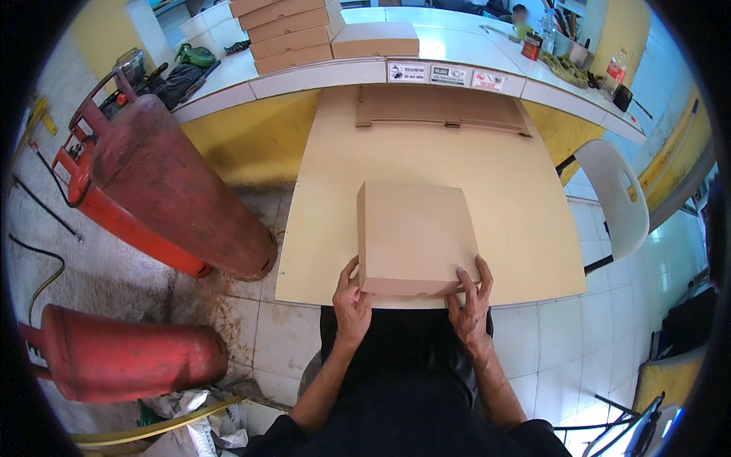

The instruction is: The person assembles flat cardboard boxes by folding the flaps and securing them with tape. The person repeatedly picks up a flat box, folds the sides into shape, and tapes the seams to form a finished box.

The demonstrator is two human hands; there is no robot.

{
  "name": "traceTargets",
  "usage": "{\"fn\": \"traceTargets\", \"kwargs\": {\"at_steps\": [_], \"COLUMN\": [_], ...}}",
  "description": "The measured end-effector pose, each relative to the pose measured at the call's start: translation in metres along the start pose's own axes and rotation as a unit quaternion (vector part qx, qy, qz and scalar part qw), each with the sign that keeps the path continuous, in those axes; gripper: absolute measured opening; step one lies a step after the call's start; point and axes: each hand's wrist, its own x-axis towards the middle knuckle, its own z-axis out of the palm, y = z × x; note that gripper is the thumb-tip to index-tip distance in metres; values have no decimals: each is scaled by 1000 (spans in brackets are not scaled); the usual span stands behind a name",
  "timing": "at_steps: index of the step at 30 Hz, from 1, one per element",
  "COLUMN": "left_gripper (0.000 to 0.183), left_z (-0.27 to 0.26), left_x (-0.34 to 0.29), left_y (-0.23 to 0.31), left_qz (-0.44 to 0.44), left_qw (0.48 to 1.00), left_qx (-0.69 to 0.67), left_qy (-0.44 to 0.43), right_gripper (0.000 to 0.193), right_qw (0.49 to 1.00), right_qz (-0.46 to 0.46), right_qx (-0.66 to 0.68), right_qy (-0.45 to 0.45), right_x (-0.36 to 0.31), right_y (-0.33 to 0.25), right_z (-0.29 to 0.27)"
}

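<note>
A closed brown cardboard box (417,236) sits near the front edge of the pale wooden table (324,206). My left hand (352,307) grips its near left corner, with the fingers along the side. At the near right corner, my right hand (472,303) holds the box with fingers on the lid's edge and the right side. The undersides of the box and some fingertips are hidden. Farther off on the same table lies a flat brown cardboard sheet (442,108) with cut slots.
A white tiled counter (449,46) runs behind the table, with stacked cardboard boxes (293,38) and a single box (375,42). Red gas cylinders (179,179) stand at the left; another cylinder (137,354) lies below them. A white chair (613,194) is at the right.
</note>
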Motion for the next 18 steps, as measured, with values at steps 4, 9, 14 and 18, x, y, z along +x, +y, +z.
{"fn": "traceTargets", "kwargs": {"at_steps": [4, 9, 14, 18], "left_gripper": [48, 85, 84, 74], "left_z": [-4, -12, 11, 22], "left_x": [6, 22, 32, 64], "left_y": [3, 44, 43, 54], "left_qz": [-85, -257, -218, -181], "left_qw": [990, 903, 966, 969], "left_qx": [-92, -340, -126, -112], "left_qy": [-58, -51, -54, -126], "right_gripper": [74, 65, 69, 68], "right_qw": [999, 994, 987, 974], "right_qz": [-17, -68, -109, -128], "right_qx": [-32, -76, -99, -182], "right_qy": [21, 45, 61, 51], "right_x": [6, 13, 28, 64], "right_y": [16, 34, 34, 33], "right_z": [-3, -4, -1, -24]}}
